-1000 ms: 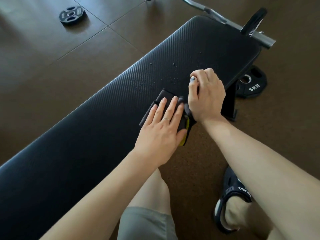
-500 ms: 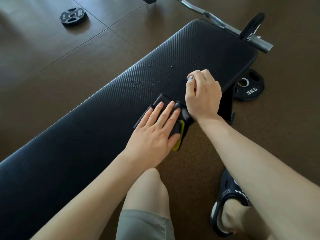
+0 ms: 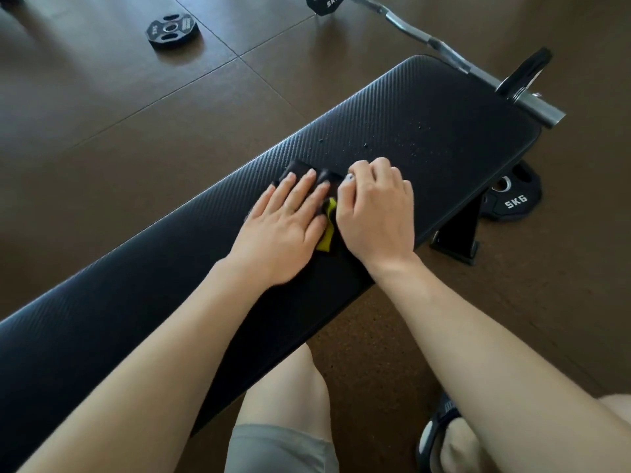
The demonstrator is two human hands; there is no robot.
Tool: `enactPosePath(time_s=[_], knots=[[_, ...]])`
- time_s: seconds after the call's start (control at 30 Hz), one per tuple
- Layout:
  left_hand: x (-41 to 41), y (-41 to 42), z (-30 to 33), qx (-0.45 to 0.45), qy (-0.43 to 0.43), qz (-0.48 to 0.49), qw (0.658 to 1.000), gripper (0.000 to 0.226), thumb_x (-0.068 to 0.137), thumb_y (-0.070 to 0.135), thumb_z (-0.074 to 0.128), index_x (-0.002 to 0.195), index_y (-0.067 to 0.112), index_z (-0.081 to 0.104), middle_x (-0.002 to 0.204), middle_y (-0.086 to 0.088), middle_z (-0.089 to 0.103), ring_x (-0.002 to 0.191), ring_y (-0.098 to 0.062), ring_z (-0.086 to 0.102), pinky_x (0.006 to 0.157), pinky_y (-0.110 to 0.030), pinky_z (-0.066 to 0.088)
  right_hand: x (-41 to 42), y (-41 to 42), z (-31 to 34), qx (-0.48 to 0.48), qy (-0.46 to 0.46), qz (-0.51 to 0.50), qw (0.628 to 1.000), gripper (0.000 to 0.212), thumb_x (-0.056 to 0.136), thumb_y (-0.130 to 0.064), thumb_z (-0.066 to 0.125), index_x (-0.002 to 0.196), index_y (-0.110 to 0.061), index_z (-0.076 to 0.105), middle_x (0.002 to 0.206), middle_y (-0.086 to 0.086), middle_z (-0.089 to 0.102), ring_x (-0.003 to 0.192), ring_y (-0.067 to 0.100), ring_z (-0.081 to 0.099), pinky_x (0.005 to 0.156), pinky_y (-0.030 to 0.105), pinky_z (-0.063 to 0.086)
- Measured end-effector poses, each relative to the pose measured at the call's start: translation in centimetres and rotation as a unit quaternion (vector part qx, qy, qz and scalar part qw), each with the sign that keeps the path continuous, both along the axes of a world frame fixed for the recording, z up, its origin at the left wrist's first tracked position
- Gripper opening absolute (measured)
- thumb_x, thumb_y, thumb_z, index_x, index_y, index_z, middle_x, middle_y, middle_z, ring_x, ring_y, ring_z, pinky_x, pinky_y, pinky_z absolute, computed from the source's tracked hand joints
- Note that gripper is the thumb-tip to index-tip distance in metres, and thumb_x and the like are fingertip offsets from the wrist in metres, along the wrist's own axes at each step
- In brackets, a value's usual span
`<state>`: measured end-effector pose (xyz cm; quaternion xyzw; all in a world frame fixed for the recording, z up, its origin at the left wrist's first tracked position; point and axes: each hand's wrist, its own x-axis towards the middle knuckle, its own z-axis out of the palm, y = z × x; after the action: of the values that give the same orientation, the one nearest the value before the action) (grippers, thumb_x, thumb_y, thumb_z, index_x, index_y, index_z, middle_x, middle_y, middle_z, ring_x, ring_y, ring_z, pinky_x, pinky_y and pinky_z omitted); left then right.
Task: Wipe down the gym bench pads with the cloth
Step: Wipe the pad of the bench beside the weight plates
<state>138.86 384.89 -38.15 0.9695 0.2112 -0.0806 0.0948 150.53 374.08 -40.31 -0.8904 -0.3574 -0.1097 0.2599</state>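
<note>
A long black ribbed bench pad (image 3: 444, 131) runs from the lower left to the upper right, with small water droplets near its far end. A folded black cloth with a yellow edge (image 3: 327, 230) lies on the pad. My left hand (image 3: 283, 227) presses flat on the cloth with straight fingers. My right hand (image 3: 375, 209) sits beside it with fingers curled, pinching the cloth's right edge. Most of the cloth is hidden under both hands.
A curl bar (image 3: 444, 49) with a plate lies past the bench's far end. One 5 kg plate (image 3: 512, 199) leans by the bench foot (image 3: 456, 238), another plate (image 3: 172, 30) lies on the brown floor. My knee and sandalled foot (image 3: 440, 435) are below.
Both hands and the cloth have slid from the pad's near edge up onto the middle of the pad, away from me and slightly left.
</note>
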Motion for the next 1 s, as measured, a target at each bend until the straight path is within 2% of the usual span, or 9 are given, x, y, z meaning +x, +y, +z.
enactPosePath(time_s=[0.17, 0.27, 0.4, 0.47, 0.53, 0.67, 0.8, 1.0], knots=[[5.7, 5.6, -0.5, -0.021, 0.017, 0.062, 0.998, 0.057, 0.110, 0.047, 0.017, 0.165, 0.038, 0.004, 0.173, 0.009, -0.006, 0.160, -0.015, -0.007, 0.128, -0.037, -0.007, 0.2, 0.3, -0.5, 0.034, 0.002, -0.013, 0.999, 0.029, 0.102, -0.026, 0.034, 0.097, -0.016, 0.061, 0.095, 0.003, 0.057, 0.083, 0.020, 0.052, 0.076, 0.040, 0.044], [6.2, 5.6, 0.1, -0.035, 0.025, 0.082, 0.996, 0.058, 0.110, 0.046, 0.017, 0.165, 0.035, 0.003, 0.174, 0.006, -0.007, 0.160, -0.017, -0.007, 0.128, -0.038, -0.006, 0.2, 0.0, -0.6, 0.063, 0.023, -0.021, 0.998, 0.028, 0.100, -0.024, 0.035, 0.095, -0.014, 0.061, 0.094, 0.003, 0.058, 0.081, 0.020, 0.053, 0.077, 0.042, 0.045], [-1.6, 0.3, 0.6, -0.006, 0.012, 0.062, 0.998, 0.062, 0.108, 0.048, 0.009, 0.165, 0.029, -0.003, 0.173, 0.003, -0.015, 0.158, -0.019, -0.017, 0.127, -0.038, -0.012, 0.0, -0.7, -0.8, 0.120, 0.046, -0.016, 0.992, 0.029, 0.097, -0.020, 0.036, 0.094, -0.011, 0.063, 0.091, 0.003, 0.059, 0.078, 0.021, 0.052, 0.076, 0.041, 0.045], [-6.0, -2.1, 1.1, 0.001, 0.032, 0.042, 0.999, 0.064, 0.103, 0.053, 0.000, 0.163, 0.034, -0.012, 0.169, 0.009, -0.024, 0.155, -0.014, -0.027, 0.125, -0.035, -0.019, -0.2, -0.9, -0.9, 0.125, 0.047, -0.014, 0.991, 0.031, 0.095, -0.019, 0.035, 0.097, -0.010, 0.065, 0.092, 0.004, 0.061, 0.080, 0.019, 0.052, 0.078, 0.036, 0.044], [-6.7, -1.8, 1.2, -0.015, 0.048, 0.048, 0.998, 0.061, 0.104, 0.054, 0.000, 0.161, 0.040, -0.015, 0.167, 0.014, -0.028, 0.152, -0.010, -0.032, 0.122, -0.032, -0.023, -0.4, -1.0, -0.9, 0.116, 0.037, -0.015, 0.992, 0.032, 0.094, -0.019, 0.035, 0.097, -0.011, 0.066, 0.092, 0.003, 0.062, 0.080, 0.016, 0.048, 0.078, 0.032, 0.040], [-1.0, 2.2, 0.1, 0.004, 0.019, 0.079, 0.997, 0.060, 0.109, 0.049, 0.013, 0.165, 0.035, -0.004, 0.172, 0.008, -0.015, 0.158, -0.016, -0.018, 0.127, -0.038, -0.013, -0.2, -0.6, -0.9, 0.105, 0.036, -0.016, 0.994, 0.028, 0.092, -0.017, 0.037, 0.094, -0.012, 0.065, 0.089, 0.002, 0.060, 0.078, 0.018, 0.049, 0.075, 0.034, 0.040], [4.4, 5.4, -0.2, -0.015, 0.021, 0.120, 0.992, 0.060, 0.109, 0.047, 0.016, 0.166, 0.031, 0.002, 0.174, 0.002, -0.007, 0.160, -0.022, -0.008, 0.129, -0.042, -0.007, 0.1, -0.4, -0.8, 0.103, 0.037, -0.023, 0.994, 0.027, 0.091, -0.016, 0.035, 0.090, -0.013, 0.063, 0.085, 0.001, 0.058, 0.075, 0.018, 0.049, 0.073, 0.036, 0.042], [-1.6, -2.3, 0.0, -0.005, -0.022, 0.065, 0.998, 0.061, 0.109, 0.047, 0.015, 0.165, 0.028, -0.002, 0.173, 0.002, -0.014, 0.158, -0.020, -0.018, 0.128, -0.041, -0.013, -0.1, -0.9, -0.9, 0.128, 0.052, -0.023, 0.990, 0.027, 0.093, -0.015, 0.035, 0.089, -0.013, 0.062, 0.085, 0.001, 0.060, 0.077, 0.019, 0.052, 0.076, 0.037, 0.045]])
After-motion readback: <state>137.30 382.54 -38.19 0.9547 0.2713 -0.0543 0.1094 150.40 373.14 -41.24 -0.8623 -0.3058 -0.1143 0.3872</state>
